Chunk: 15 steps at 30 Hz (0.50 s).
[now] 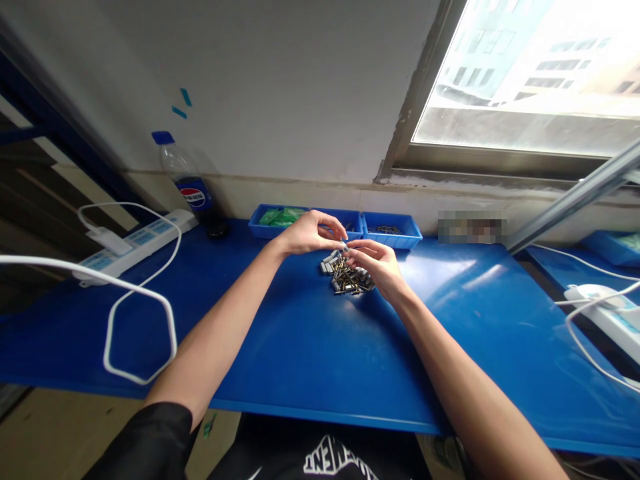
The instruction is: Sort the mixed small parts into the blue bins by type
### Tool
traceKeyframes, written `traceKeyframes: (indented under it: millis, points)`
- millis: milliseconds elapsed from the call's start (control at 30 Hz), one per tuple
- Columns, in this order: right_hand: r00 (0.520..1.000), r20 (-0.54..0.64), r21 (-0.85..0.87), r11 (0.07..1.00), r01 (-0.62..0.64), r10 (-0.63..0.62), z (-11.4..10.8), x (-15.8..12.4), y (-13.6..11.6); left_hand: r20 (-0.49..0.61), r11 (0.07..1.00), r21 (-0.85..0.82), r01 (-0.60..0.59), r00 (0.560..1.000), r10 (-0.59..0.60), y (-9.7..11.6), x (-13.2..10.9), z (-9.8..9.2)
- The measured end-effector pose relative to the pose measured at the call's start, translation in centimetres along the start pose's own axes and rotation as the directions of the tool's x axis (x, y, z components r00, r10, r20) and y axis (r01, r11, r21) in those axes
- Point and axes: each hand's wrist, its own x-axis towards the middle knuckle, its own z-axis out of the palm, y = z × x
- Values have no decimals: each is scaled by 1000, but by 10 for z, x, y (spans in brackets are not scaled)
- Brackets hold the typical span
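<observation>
My left hand (313, 233) and my right hand (375, 263) meet over the middle of the blue table, fingertips pinched close together. Between them is a small pale piece (344, 247), too small to name, and both hands seem to grip it. Just below lies a pile of small metal parts (350, 277), brass and grey, like pins or screws, with several grey cylindrical pieces (327, 263) at its left side. My right fingers hide part of the pile.
Behind my hands stand blue bins; the left bin (255, 230) holds green packets, the right bin (413, 240) thin metal parts. A cola bottle (193, 193) and a white power strip (145, 240) with a looping cable (173, 327) are left. Another power strip (613, 313) lies right.
</observation>
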Motion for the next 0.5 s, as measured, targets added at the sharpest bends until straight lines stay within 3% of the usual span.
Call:
traceKeyframes:
  millis: [267, 400, 500]
  points:
    - [1000, -25, 20, 1000, -2, 2, -3, 2, 3, -8, 999, 40, 20, 1000, -20, -4, 1, -1]
    - [999, -53, 29, 1000, -12, 13, -5, 3, 4, -172, 998, 62, 28, 985, -17, -11, 4, 1]
    - [998, -59, 30, 999, -20, 21, -5, 3, 4, -338, 996, 72, 49, 941, -22, -20, 8, 2]
